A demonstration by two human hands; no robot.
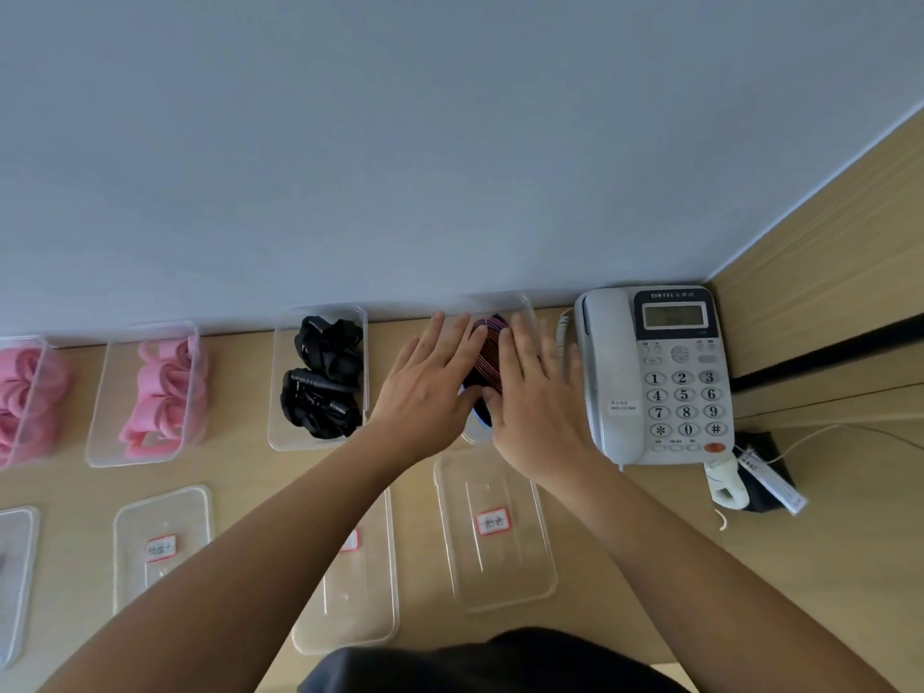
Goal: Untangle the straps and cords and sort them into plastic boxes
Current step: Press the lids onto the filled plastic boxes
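A coil of dark cord with red and blue strands (487, 357) lies in the rightmost clear plastic box (520, 305) by the wall. My left hand (430, 387) and my right hand (530, 392) lie flat over that box, fingers spread, on either side of the coil and touching it. Left of it, another clear box (285, 432) holds black straps (322, 377). Two more boxes hold pink straps (162, 392), the far-left box (37, 407) cut by the frame edge.
Several clear lids with red-edged labels (492, 521) lie in a row nearer to me. A grey desk telephone (655, 372) stands right of the hands, against a wooden side panel (825, 302). The wall runs just behind the boxes.
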